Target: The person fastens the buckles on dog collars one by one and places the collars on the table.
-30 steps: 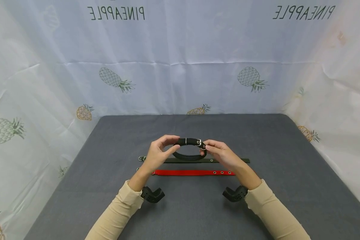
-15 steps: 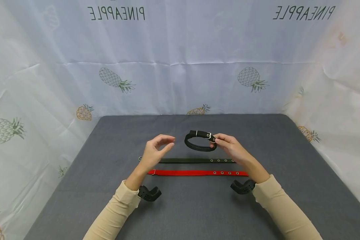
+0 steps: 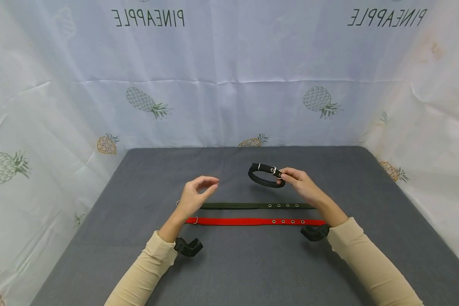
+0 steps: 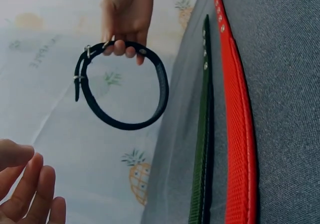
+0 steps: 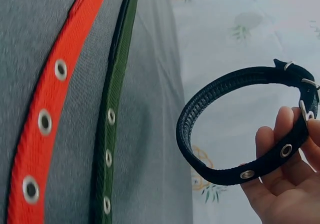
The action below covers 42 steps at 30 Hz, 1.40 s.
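A black collar (image 3: 265,183), buckled into a loop, hangs in the air above the far half of the table. My right hand (image 3: 300,182) pinches it beside its silver buckle (image 3: 273,170); in the right wrist view the fingers curl round the band near two metal eyelets. Apart from it, at the left, my left hand (image 3: 196,195) is raised with thumb and fingers loosely bent and nothing between them. Below both hands a dark green collar (image 3: 233,205) and a red collar (image 3: 229,221) lie flat, stretched out side by side; their left ends are partly behind my left hand and wrist.
The grey table (image 3: 245,267) ends at a white curtain (image 3: 214,114) printed with pineapples, which also rises on both sides. A black camera mount sits on each wrist, the left mount (image 3: 188,247) and the right mount (image 3: 315,232).
My left hand has let go of the black collar and drawn slightly left. The right hand has carried the collar right and away from me, uncovering more of the two flat collars.
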Each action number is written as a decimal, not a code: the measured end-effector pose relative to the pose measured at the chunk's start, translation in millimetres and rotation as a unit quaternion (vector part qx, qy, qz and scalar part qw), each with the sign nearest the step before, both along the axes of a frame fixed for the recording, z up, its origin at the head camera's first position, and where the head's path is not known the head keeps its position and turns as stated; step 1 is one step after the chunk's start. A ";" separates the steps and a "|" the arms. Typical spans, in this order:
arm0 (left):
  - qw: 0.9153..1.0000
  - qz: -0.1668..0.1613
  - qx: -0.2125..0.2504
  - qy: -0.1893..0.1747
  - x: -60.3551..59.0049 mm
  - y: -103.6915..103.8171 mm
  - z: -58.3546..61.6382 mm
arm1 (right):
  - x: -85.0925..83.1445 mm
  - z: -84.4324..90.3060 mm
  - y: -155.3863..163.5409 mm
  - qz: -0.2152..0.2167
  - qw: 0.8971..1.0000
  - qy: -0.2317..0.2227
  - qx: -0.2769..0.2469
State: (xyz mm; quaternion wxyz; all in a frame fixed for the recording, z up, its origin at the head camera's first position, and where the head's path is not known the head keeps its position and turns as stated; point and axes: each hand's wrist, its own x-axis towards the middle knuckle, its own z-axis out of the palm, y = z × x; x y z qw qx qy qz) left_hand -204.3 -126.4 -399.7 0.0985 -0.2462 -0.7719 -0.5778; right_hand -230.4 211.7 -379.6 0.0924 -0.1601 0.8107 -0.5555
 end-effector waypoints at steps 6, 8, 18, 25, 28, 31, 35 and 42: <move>1.000 0.006 -0.005 -0.019 0.1 -2.9 -0.7 | -6.0 -0.9 7.2 -0.012 0.999 0.018 0.033; 1.000 0.007 -0.005 -0.023 -0.2 -3.9 -1.2 | -8.5 -1.7 9.3 -0.017 0.998 0.029 0.052; 0.999 0.014 -0.014 -0.029 -0.9 -7.4 -2.1 | -19.0 -10.4 22.2 -0.046 0.991 0.074 0.106; 0.999 0.018 -0.018 -0.024 -1.7 -9.5 -6.4 | -21.8 -15.2 32.8 -0.067 0.981 0.110 0.147; 0.999 0.021 -0.021 -0.026 -1.1 -10.3 -7.8 | -22.0 -17.6 35.8 -0.071 0.977 0.117 0.163; 0.999 0.020 -0.020 -0.026 -1.3 -10.6 -8.9 | -22.6 -19.9 37.9 -0.073 0.973 0.123 0.179; 0.999 0.019 -0.015 -0.027 -1.1 -10.5 -9.0 | -25.0 -23.3 40.5 -0.075 0.964 0.147 0.209; 0.999 0.024 -0.023 -0.034 -0.7 -9.3 -6.8 | -29.6 -27.5 44.9 -0.075 0.955 0.165 0.236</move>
